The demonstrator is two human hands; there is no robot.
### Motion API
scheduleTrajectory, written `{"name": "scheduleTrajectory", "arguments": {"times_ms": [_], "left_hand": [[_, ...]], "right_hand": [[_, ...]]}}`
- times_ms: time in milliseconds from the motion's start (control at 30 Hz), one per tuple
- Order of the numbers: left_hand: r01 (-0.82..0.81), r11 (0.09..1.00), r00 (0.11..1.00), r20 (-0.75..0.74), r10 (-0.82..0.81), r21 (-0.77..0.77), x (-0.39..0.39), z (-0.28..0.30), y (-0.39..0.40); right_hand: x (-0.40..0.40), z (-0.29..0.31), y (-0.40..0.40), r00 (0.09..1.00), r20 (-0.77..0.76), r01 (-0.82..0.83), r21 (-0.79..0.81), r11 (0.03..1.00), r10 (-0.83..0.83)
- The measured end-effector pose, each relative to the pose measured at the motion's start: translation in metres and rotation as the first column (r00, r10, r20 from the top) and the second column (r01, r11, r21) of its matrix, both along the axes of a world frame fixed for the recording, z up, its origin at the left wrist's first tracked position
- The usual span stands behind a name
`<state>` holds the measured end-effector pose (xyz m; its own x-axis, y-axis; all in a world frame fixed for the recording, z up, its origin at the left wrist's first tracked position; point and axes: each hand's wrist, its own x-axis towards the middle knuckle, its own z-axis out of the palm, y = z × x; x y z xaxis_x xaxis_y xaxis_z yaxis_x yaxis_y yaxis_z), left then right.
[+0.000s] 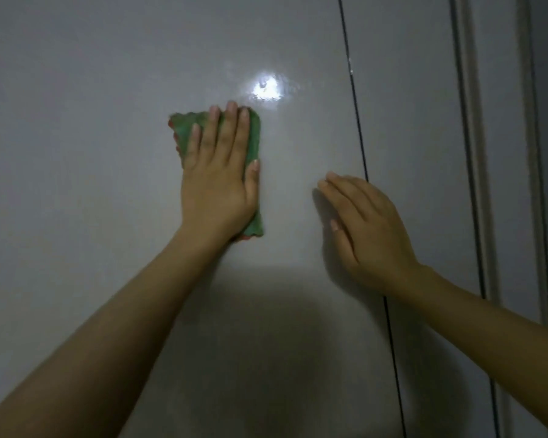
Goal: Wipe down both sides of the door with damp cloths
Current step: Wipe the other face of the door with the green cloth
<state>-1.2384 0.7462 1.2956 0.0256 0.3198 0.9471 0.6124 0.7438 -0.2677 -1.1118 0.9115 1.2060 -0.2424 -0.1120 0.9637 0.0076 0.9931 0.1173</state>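
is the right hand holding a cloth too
No, the right hand lies bare and flat on the door; only the left hand presses the green cloth.

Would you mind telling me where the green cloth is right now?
In the head view, the green cloth lies flat against the door, left of centre, under the left hand, just below-left of the bright glare spot.

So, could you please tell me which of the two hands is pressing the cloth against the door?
The left hand, fingers flat on the green cloth. The right hand rests bare on the door.
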Motion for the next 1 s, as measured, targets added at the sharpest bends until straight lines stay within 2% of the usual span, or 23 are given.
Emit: {"name": "scheduleTrajectory", "arguments": {"times_ms": [67,200,267,333,400,467,500,600,633,667,700,767,833,867,933,1000], "left_hand": [[0.013,0.998,1.000,0.021,-0.014,0.059,0.003,-0.023,0.007],[0.006,0.975,0.999,-0.039,-0.015,-0.221,0.001,-0.094,-0.014],[-0.006,0.952,0.997,-0.075,-0.018,-0.305,-0.010,-0.083,-0.038],[-0.030,0.982,0.998,-0.067,0.018,-0.189,-0.021,-0.048,-0.054],[-0.042,0.998,0.999,0.015,0.042,0.046,-0.026,-0.016,-0.059],[-0.054,0.984,0.997,0.065,0.043,0.173,-0.020,-0.022,-0.047],[-0.040,0.990,0.998,0.053,0.033,0.134,-0.016,-0.036,-0.039],[-0.006,0.980,0.999,-0.039,-0.002,-0.197,-0.010,-0.085,-0.039],[-0.006,0.965,0.998,-0.061,-0.010,-0.263,-0.015,-0.085,-0.050],[-0.009,0.964,0.998,-0.068,-0.009,-0.265,-0.022,-0.079,-0.063],[-0.021,0.977,0.999,-0.051,0.010,-0.212,-0.028,-0.070,-0.075],[-0.050,0.999,0.999,0.016,0.050,0.012,-0.036,-0.049,-0.091],[-0.087,0.972,0.992,0.103,0.066,0.217,-0.032,-0.043,-0.085],[-0.097,0.962,0.990,0.122,0.068,0.257,-0.028,-0.048,-0.076],[-0.065,0.986,0.994,0.096,0.050,0.154,-0.025,-0.068,-0.066],[-0.056,0.997,0.998,0.037,0.058,-0.052,-0.030,-0.086,-0.084]], "right_hand": [[-0.008,0.002,-0.015,0.999,-0.036,-0.019,0.006,1.000,0.019],[-0.016,0.006,-0.026,0.999,-0.025,-0.037,-0.095,0.995,0.035],[-0.016,0.004,-0.023,0.999,0.023,0.036,-0.061,0.998,-0.034],[-0.017,0.002,-0.024,0.996,0.049,0.080,-0.043,0.996,-0.078],[-0.020,0.003,-0.029,0.995,0.043,0.089,-0.089,0.992,-0.085],[-0.023,0.003,-0.039,0.994,0.007,0.106,-0.122,0.987,-0.106],[-0.025,0.004,-0.045,0.993,-0.021,0.109,-0.127,0.986,-0.112],[-0.029,0.005,-0.062,0.994,-0.088,0.063,-0.041,0.997,-0.066],[-0.031,0.004,-0.067,0.996,-0.085,0.038,0.010,0.999,-0.037],[-0.033,0.002,-0.071,0.998,-0.065,0.015,0.053,0.998,-0.011],[-0.035,-0.001,-0.074,0.999,-0.040,-0.006,0.080,0.997,0.009],[-0.042,-0.004,-0.079,0.999,-0.009,-0.042,0.085,0.995,0.043],[-0.047,-0.006,-0.086,0.997,-0.018,-0.067,0.110,0.992,0.070],[-0.050,-0.006,-0.090,0.996,-0.031,-0.080,0.124,0.989,0.085],[-0.054,-0.007,-0.098,0.992,-0.041,-0.112,0.116,0.987,0.117],[-0.058,-0.008,-0.100,0.993,-0.028,-0.116,0.074,0.990,0.118]]}}
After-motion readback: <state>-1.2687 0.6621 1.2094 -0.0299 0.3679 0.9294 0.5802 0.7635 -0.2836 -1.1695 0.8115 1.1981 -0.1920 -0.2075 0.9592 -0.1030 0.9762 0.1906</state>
